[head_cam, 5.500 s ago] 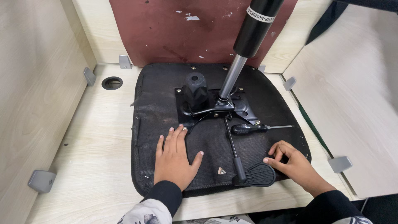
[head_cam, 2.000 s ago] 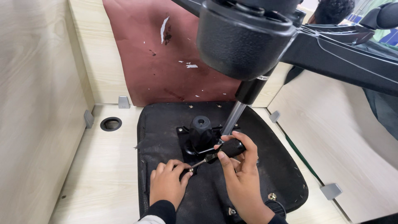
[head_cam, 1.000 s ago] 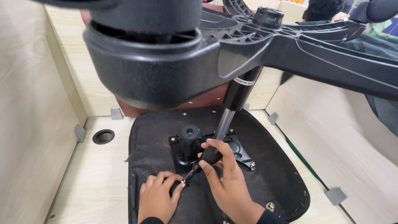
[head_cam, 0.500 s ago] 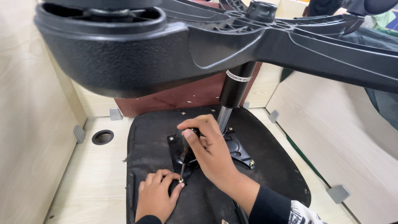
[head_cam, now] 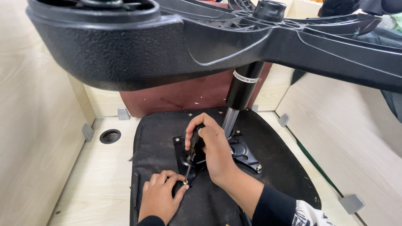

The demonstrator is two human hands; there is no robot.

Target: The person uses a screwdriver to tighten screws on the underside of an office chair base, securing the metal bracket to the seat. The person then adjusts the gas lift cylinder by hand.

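An upturned black chair seat (head_cam: 276, 167) lies on the light wood desk, with a black metal mechanism plate (head_cam: 245, 155) bolted at its middle. A gas cylinder (head_cam: 243, 90) rises from the plate to the black star base (head_cam: 167, 46) that fills the top of the view. My right hand (head_cam: 213, 148) grips a black-handled screwdriver (head_cam: 193, 152), its shaft pointing down at a brass screw near the plate's front left corner. My left hand (head_cam: 161, 196) rests flat on the seat, fingertips at the screwdriver tip.
Light wood partition walls stand left, right and behind, held by grey brackets (head_cam: 88, 132). A round cable hole (head_cam: 110, 136) is at the left of the desk. A dark red board (head_cam: 184, 96) leans against the back wall.
The screwdriver lay on the seat at first; my right hand has picked it up and turned it upright onto the screw. The star base now fills more of the view.
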